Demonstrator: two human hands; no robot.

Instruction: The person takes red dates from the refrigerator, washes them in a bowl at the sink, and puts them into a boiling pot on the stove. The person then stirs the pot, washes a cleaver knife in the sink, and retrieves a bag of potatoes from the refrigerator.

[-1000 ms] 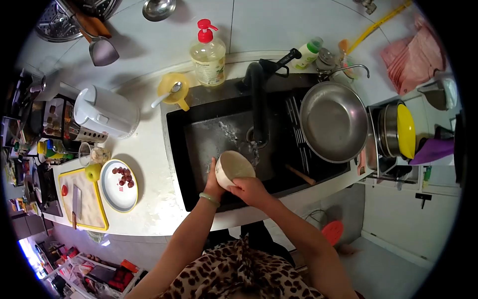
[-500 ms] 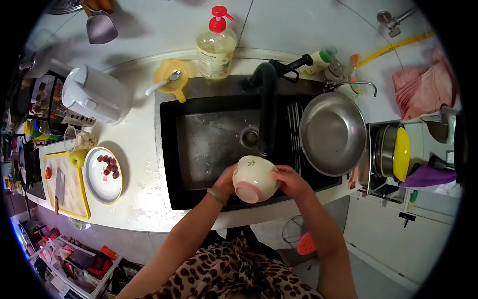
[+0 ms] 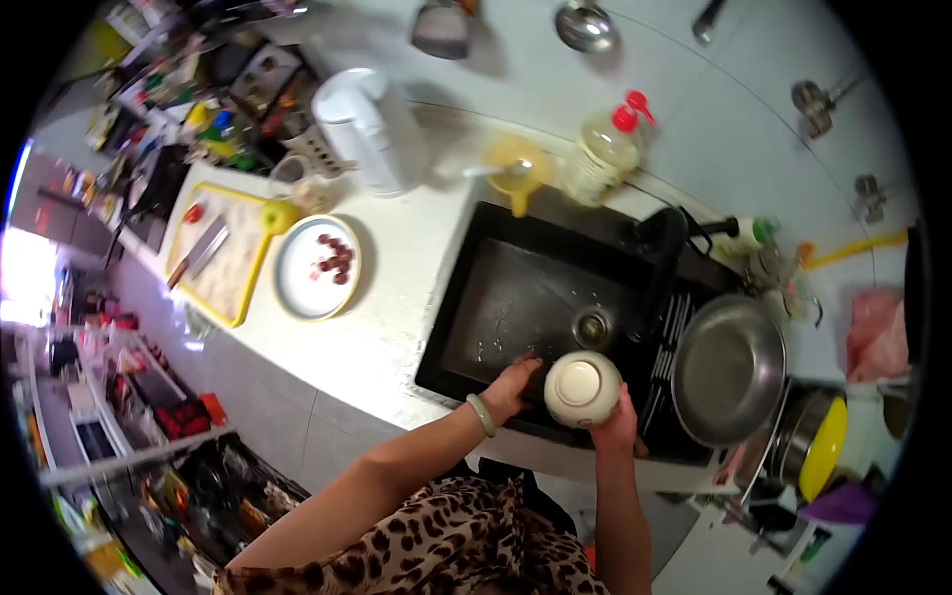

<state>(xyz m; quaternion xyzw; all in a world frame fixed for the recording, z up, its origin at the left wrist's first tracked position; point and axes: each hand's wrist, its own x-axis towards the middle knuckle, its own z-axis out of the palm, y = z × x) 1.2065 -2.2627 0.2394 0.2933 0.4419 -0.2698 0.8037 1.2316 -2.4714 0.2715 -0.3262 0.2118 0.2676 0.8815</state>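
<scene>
My right hand (image 3: 617,424) grips a cream bowl (image 3: 583,390) from its right side, over the front edge of the black sink (image 3: 426,347). The bowl is tipped over so that its round foot faces me, and its inside is hidden. My left hand (image 3: 514,389), with a pale bangle at the wrist, is just left of the bowl. It appears apart from the bowl, fingers stretched toward the basin, nothing seen in them. Behind the bowl lies the sink drain (image 3: 592,327), with a black faucet (image 3: 659,268) to its right.
A steel pan (image 3: 729,372) rests at the sink's right. Leftward on the counter are a plate of grapes (image 3: 335,260), a yellow-edged cutting board (image 3: 233,268) with a knife (image 3: 203,250), and a white kettle (image 3: 369,134). A soap bottle (image 3: 603,154) and yellow strainer (image 3: 520,169) stand behind.
My view has swung left, so the counter sits further right in it. The bowl has tipped until its base faces me. My left hand has come off it.
</scene>
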